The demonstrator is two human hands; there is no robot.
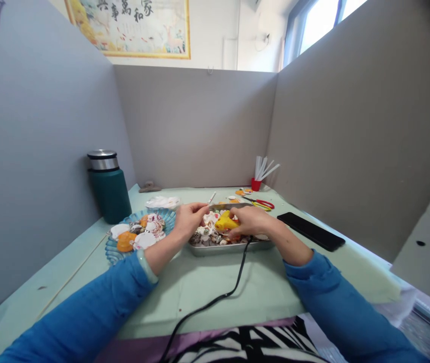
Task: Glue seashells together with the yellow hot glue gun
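My right hand [251, 220] is closed around a yellow hot glue gun [224, 222], and a black cord [233, 290] runs from it toward my lap. The gun is over a metal tray [215, 249] heaped with seashells [206, 233]. At the tray's left end, my left hand [191, 218] has its fingers pinched together; what they hold is hidden. A thin white stick [212, 197] shows right at those fingertips, but I cannot tell if it is gripped. Left of this hand lies a blue scalloped plate [111, 251] with white and orange shells [126, 241].
A green bottle [111, 194] stands at the left. Behind the plate is a container of white material [163, 202]. At the back right are red-and-yellow-handled scissors [263, 203] and a red cup [256, 185] of white sticks [263, 169]. A black phone [310, 231] lies right. Grey partitions [195, 126] enclose the table.
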